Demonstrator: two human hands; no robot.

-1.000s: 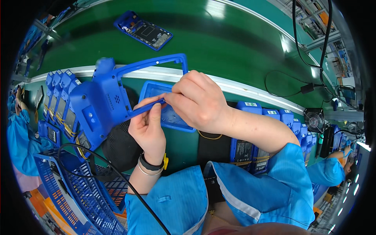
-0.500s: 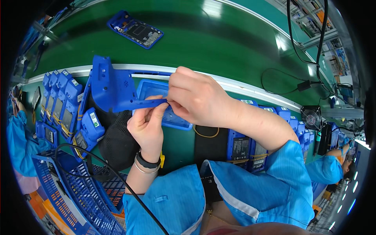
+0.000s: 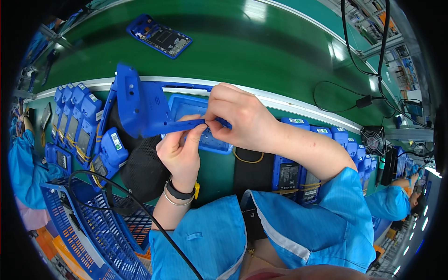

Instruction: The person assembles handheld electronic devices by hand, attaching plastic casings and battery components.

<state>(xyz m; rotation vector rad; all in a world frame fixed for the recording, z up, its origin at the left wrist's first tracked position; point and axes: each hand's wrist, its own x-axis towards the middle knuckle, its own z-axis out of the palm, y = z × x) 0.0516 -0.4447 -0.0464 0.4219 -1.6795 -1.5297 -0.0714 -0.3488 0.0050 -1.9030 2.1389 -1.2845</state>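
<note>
A blue plastic device housing (image 3: 144, 109) is held up, tilted, over the near edge of the green bench. My left hand (image 3: 178, 151) pinches the lower right end of its side rail between thumb and fingers. Against the same end, my right hand (image 3: 242, 116) has its fingertips pressed together; anything small between them is hidden. Behind and beneath my hands sits a shallow blue tray (image 3: 182, 103), with tiny bits inside. A black wristband (image 3: 178, 192) and a bangle circle my left wrist.
An opened blue device (image 3: 161, 36) lies on the green surface (image 3: 280, 60) beyond. Blue handhelds with rubber bands (image 3: 77, 116) stand left, others (image 3: 285, 175) right. A black mesh item (image 3: 144, 161), blue basket (image 3: 93, 224), hanging cable (image 3: 135, 198) and small fan (image 3: 372, 137) surround me. Co-workers sit both sides.
The housing has turned slightly in my grip, its upright end tipping rightward. Both hands stay at its rail end, the right fingers shifting a little. The whole view has shifted slightly.
</note>
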